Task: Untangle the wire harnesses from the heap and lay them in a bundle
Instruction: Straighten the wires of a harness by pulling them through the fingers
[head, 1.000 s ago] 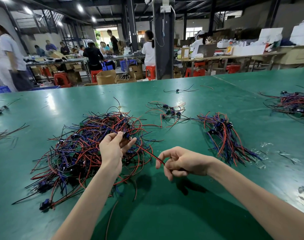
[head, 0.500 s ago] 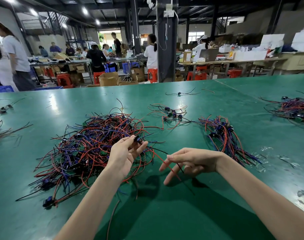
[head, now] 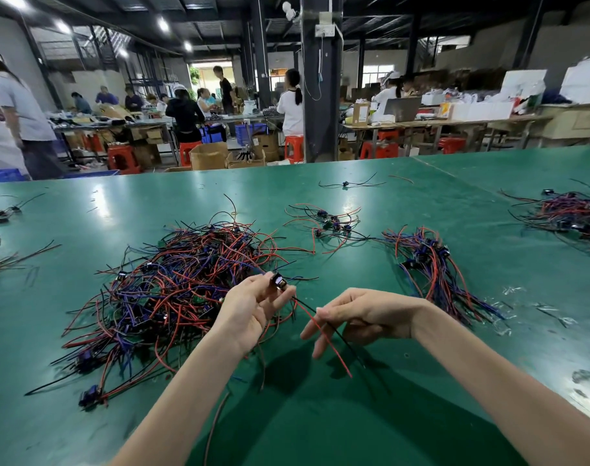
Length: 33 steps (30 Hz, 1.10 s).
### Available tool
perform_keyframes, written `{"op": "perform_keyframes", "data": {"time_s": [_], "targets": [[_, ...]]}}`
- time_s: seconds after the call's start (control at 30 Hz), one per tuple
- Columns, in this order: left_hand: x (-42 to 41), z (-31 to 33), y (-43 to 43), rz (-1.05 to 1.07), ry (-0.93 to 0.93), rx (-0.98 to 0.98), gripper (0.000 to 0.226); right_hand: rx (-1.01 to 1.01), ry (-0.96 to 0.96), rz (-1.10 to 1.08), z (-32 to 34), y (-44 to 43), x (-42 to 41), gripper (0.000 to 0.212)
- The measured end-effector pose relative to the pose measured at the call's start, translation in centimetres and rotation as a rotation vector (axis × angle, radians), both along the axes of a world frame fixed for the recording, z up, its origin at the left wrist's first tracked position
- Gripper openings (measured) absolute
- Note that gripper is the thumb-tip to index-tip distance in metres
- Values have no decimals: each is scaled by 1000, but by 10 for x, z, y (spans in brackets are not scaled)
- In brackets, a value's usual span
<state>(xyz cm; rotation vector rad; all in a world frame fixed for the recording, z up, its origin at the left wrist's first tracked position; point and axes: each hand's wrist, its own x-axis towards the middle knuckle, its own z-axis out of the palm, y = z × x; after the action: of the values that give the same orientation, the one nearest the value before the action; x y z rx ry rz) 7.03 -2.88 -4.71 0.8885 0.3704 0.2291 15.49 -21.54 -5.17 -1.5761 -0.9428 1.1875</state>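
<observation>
A big tangled heap of red, blue and black wire harnesses lies on the green table to my left. My left hand pinches the small black connector of one harness at the heap's right edge. Its red and black wires run down to the right, between the loosely curled fingers of my right hand. The wires' free ends hang above the table. A laid-out bundle of harnesses rests to the right of my hands.
A small loose cluster of harnesses lies behind the heap, and one single harness further back. Another pile sits at the far right, stray wires at the left edge. People work at benches beyond the table.
My left hand has lifted the connector up and right, clear of the heap. The red and black wires have slid through my right hand, and their ends now hang free.
</observation>
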Motion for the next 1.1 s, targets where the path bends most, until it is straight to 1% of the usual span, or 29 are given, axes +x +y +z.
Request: {"op": "perform_keyframes", "data": {"time_s": [0.1,0.2,0.3,0.37,0.47,0.53,0.6,0.67,0.8,0.87,0.97,1.03,1.1], "targets": [[0,-1,-5,-27,27,36,14,42,43,-203,-7,11,-7,36],[1,-5,-8,-41,35,63,16,68,72,-367,-13,19,-13,25],[4,-12,-8,-33,17,110,15,56,99,-475,-17,25,-19,10],[6,-16,-7,-28,26,178,12,73,94,-503,-18,26,-22,5],[8,-20,-6,-31,33,287,7,118,36,-543,-14,27,-22,12],[9,-20,-6,-48,22,299,12,144,4,-601,-11,27,-19,17],[9,-20,-6,-73,15,287,16,174,-49,-679,-3,21,-11,14],[8,-21,-6,-90,14,283,17,211,-120,-791,7,10,3,9],[8,-23,-5,-89,12,292,16,258,-244,-1074,21,-25,41,10],[8,-22,-5,-88,17,299,16,203,-318,-1219,18,-45,61,10],[9,-23,-6,-89,19,305,16,-30,-465,-1370,5,-72,82,8],[9,-24,-6,-87,19,313,16,-176,-525,-1387,-5,-82,88,9],[8,-24,-8,-80,19,326,16,-271,-582,-1377,-9,-83,89,14]]}}
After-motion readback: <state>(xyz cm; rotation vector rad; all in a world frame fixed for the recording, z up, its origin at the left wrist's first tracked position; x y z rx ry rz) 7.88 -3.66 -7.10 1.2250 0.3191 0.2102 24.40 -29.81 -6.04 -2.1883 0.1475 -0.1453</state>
